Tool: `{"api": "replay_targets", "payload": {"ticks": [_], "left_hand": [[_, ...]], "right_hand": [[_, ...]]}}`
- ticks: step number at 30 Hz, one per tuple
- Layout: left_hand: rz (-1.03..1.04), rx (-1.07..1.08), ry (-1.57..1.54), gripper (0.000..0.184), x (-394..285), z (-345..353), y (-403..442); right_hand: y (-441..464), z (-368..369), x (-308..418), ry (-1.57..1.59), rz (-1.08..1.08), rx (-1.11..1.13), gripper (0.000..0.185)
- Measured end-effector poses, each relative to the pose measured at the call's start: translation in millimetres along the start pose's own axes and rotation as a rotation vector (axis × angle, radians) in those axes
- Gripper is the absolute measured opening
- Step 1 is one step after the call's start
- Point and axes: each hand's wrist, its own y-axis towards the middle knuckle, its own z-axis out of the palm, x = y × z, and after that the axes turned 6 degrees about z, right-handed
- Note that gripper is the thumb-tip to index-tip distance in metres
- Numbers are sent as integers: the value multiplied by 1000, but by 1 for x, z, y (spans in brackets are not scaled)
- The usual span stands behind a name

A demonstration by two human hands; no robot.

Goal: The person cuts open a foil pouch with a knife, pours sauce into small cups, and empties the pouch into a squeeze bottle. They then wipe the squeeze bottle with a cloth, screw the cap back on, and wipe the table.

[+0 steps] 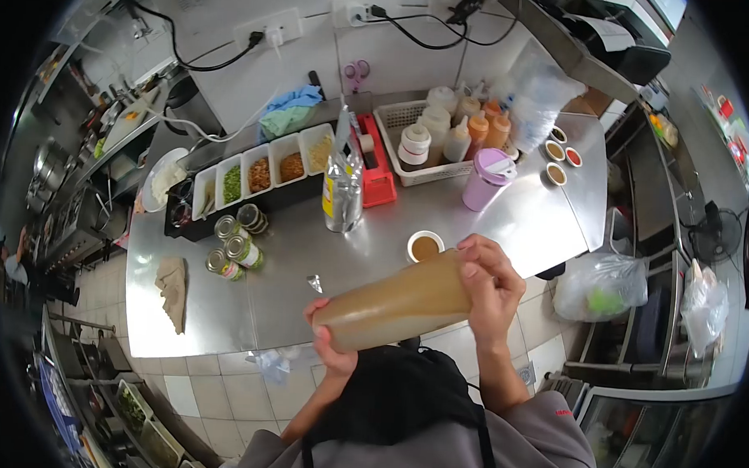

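Observation:
Between my two hands, above the front of the steel table, a large translucent bottle (pixel 393 305) of brown sauce lies nearly level, its right end a little higher. My left hand (pixel 333 348) grips the lower left end. Around the right end my right hand (pixel 490 287) is closed, so any cap or nozzle there is hidden. Just beyond the bottle stands a small white cup (pixel 410 251) with brown sauce in it. A small silvery scrap (pixel 314 283) lies on the table to the left.
At the back are a white basket (pixel 413 179) of squeeze bottles, a purple tumbler (pixel 483 184), a silver pouch (pixel 343 192) and a red device (pixel 382 189). Topping tubs (pixel 232 188), several cans (pixel 242 250) and a brown cloth (pixel 171 293) are left. Sauce cups (pixel 555 174) stand right.

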Motion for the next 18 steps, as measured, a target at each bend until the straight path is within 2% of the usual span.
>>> {"api": "replay_targets", "payload": {"ticks": [5,9,10,13,15,16,18], "left_hand": [[-139,-79,-103,48,-4,8,4],[-488,76,-212,53,-3,7,15],[-578,127,-248,54,-3,4,14],[-641,237,-189,53,4,5,18],[-614,342,-91,52,10,7,22],[-600,429,-39,51,13,9,26],[-566,622,53,45,26,6,27]], "right_hand": [[3,-4,6,-97,-257,115,11],[-5,-12,39,-286,-415,164,12],[-8,-14,42,-344,-436,164,18],[-15,-45,48,-423,-139,189,29],[-22,-84,56,-519,312,353,49],[-27,-94,72,-508,660,374,56],[-41,-123,75,-351,924,462,67]]}}
